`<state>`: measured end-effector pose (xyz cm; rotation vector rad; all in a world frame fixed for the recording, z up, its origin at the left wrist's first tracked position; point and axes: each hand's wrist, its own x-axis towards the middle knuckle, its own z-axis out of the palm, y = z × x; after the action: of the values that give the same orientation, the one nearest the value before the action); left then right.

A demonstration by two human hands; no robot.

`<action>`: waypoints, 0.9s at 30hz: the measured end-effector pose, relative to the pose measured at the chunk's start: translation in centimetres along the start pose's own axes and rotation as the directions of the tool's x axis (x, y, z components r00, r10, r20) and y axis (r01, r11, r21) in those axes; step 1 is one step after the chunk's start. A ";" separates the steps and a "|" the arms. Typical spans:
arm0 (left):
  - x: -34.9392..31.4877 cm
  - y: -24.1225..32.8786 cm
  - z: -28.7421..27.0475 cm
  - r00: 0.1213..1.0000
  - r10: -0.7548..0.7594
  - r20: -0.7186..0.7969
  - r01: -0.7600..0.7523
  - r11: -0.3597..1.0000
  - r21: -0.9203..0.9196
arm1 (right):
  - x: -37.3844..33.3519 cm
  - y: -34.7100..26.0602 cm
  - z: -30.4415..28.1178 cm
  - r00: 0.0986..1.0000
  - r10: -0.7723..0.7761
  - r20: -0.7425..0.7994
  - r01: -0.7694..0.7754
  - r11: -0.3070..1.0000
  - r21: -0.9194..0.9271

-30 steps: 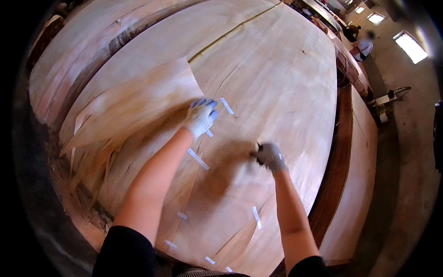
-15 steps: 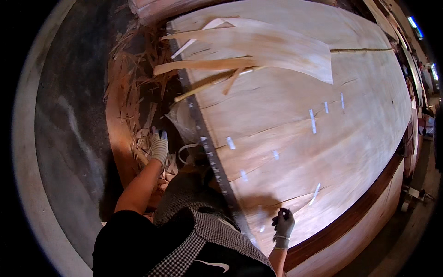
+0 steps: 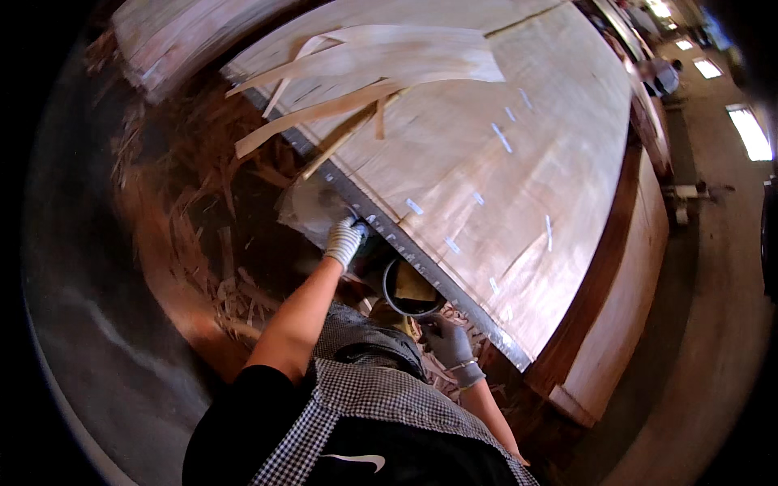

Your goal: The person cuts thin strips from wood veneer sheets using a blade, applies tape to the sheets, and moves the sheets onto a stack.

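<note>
My left hand [image 3: 344,245], in a white striped knitted glove, reaches to the dark front edge [image 3: 397,239] of a veneer-covered table. Its fingers are bent around or beside something dark and greenish that I cannot make out. My right hand [image 3: 450,342], in a grey glove, is low beside a dark round bucket [image 3: 387,283] under the edge. The fingers of that hand are dark and blurred, close to the bucket rim; whether they touch it I cannot tell. Inside the bucket shows a yellowish-brown thing [image 3: 415,283]. A wide veneer sheet [image 3: 567,194] with several white tape strips covers the table.
Loose veneer strips [image 3: 405,57] lie over the table's far left, some jutting past its edge. Clear plastic film [image 3: 312,206] hangs by the edge. Torn veneer scraps [image 3: 235,296] litter the floor at left. A veneer stack [image 3: 620,300] stands at right, and a person [image 3: 660,77] is far off.
My view has turned. My left hand has moved right, from the floor scraps to the table edge. My right hand has left the veneer surface and dropped beside the bucket, which now shows.
</note>
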<state>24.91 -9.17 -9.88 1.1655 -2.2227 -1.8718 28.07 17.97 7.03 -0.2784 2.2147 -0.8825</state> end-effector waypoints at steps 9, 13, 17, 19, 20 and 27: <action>-14.6 4.5 -6.6 0.441 0.387 0.810 -0.839 0.499 0.218 | 3.2 -7.7 3.9 0.970 0.013 0.244 -0.105 0.923 0.371; -18.9 4.6 -6.0 0.323 0.200 0.925 -0.916 0.311 0.253 | 3.7 -11.1 2.4 0.946 -0.124 0.298 -0.144 0.664 0.734; -16.5 4.4 -7.2 0.604 0.124 0.787 -0.797 0.098 0.596 | 1.7 -10.0 0.6 0.970 -0.083 0.227 -0.031 0.889 0.456; -16.6 9.8 -8.2 0.722 0.439 0.535 -0.687 0.544 0.482 | 0.9 -7.7 0.7 0.957 0.130 0.261 -0.157 0.984 0.086; -16.6 11.4 -8.1 0.631 0.582 0.512 -0.775 0.483 0.407 | 0.3 -6.7 1.3 0.982 -0.023 0.187 0.039 0.996 -0.085; -14.4 7.7 -6.1 0.704 0.297 0.645 -0.463 0.881 0.099 | 1.8 0.4 2.2 0.988 -0.036 -0.152 -0.001 0.971 -0.238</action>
<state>34.05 -6.57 4.77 -0.0015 -2.7978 -2.0003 28.31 16.39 4.63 -0.3524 2.4708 -0.6666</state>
